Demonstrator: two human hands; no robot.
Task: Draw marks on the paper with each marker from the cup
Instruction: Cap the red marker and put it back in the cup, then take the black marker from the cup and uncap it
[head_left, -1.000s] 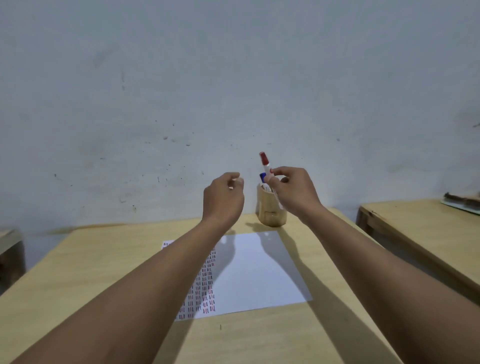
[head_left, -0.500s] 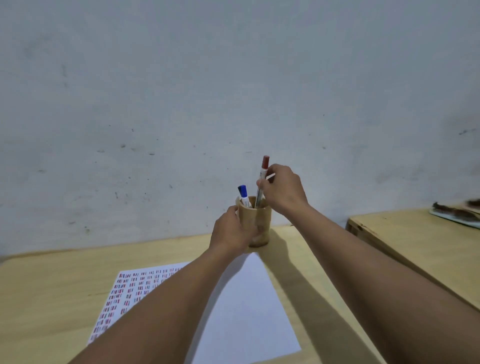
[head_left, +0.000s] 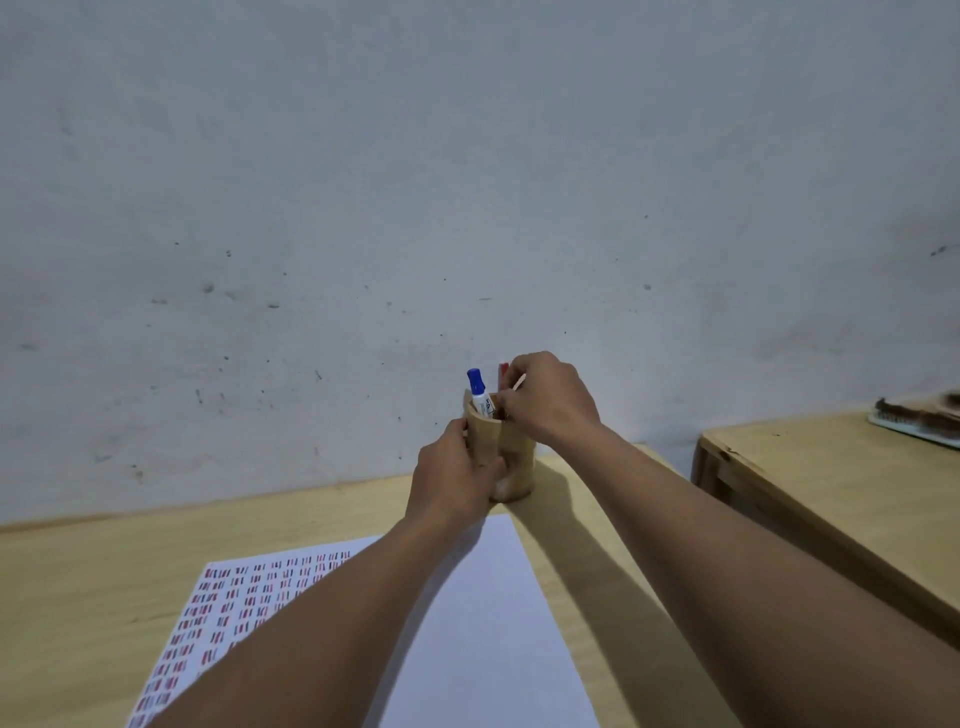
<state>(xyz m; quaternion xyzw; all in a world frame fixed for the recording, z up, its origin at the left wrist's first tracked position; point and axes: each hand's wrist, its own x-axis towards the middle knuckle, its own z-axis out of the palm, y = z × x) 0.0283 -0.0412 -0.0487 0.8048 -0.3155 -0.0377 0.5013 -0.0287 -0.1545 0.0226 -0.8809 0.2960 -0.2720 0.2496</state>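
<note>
left hand wrapped around the wooden cup, which stands on the tabletop just beyond the paper. right hand above the cup's rim, fingers closed on the red marker. blue marker upright in the cup, between both hands.

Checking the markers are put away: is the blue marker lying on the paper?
No, the blue marker stands in the cup, which the left hand holds.
</note>
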